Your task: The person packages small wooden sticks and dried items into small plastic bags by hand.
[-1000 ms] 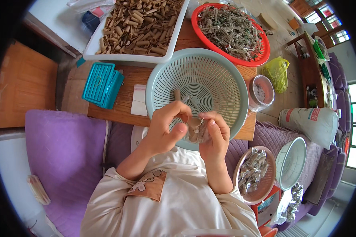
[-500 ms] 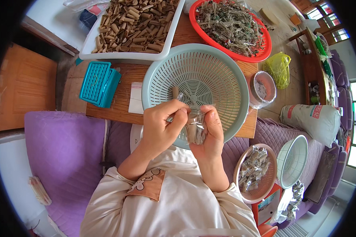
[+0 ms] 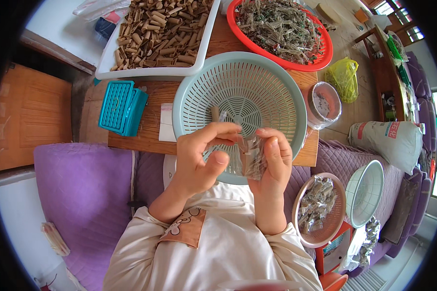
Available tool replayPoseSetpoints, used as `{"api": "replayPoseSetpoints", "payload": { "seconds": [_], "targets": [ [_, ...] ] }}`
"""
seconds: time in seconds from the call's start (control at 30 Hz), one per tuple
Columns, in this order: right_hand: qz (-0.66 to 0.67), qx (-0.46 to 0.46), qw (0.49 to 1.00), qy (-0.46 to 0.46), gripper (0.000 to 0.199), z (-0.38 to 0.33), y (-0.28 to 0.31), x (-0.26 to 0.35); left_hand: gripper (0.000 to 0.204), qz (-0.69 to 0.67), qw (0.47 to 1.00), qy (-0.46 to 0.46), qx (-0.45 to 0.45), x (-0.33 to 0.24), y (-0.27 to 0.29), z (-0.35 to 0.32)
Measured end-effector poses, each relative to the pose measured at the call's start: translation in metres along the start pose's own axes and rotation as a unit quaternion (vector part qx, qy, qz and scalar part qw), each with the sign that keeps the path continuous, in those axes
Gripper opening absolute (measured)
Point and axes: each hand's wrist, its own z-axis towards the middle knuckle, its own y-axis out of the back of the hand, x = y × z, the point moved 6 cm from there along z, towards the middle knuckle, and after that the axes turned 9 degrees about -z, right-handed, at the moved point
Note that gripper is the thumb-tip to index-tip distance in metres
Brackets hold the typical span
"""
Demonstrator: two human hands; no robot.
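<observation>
Left hand (image 3: 199, 157) is holding its grip apart, thumb well clear of the index finger, fingers curving toward the packet; whether a fingertip is touching the film, cannot tell; right hand (image 3: 275, 162) is keeping its grip closed on a clear film packet (image 3: 251, 157) with brown pieces showing inside, thumb and fingers pressing along its right side; packet is hanging over the near part of the grey-green colander (image 3: 284, 97), between the two hands; inside the colander, a short brown tube (image 3: 215, 113) is lying left of centre, a scrap of clear film (image 3: 223, 116) just beside it; colander is sitting on the wooden counter (image 3: 153, 99), white tray (image 3: 145, 73) of brown pieces beyond it to the left, red basket (image 3: 306, 66) of film bits beyond it to the right.

Versus half a second ago: left thumb and index were pinching together at the packet's top, now they are standing apart; right hand is still gripping the packet; brown tube is staying put in the colander.
</observation>
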Motion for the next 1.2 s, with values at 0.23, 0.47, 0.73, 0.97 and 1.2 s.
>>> {"api": "replayPoseSetpoints", "payload": {
  "seconds": [0.23,0.47,0.73,0.97,1.2],
  "targets": [
    [-0.193,0.015,0.976,0.102,0.021,-0.004,-0.006,0.015,0.032,-0.024,0.993,0.107,0.046,0.006,-0.006,0.008],
    [-0.194,0.051,0.973,0.112,0.021,-0.008,-0.012,0.016,0.013,-0.096,0.971,0.218,0.030,0.014,-0.001,0.009],
    [-0.219,0.092,0.967,0.090,0.020,-0.011,-0.015,0.012,0.014,-0.112,0.929,0.302,0.184,0.017,0.002,0.014],
    [0.000,0.060,0.998,-0.004,0.021,-0.003,-0.009,-0.009,0.011,0.122,0.992,0.037,-0.005,-0.011,0.008,0.008],
    [0.389,0.149,0.895,-0.160,0.023,-0.005,-0.026,-0.030,0.018,0.273,0.913,-0.300,-0.048,-0.040,-0.008,-0.013]
  ]
}}
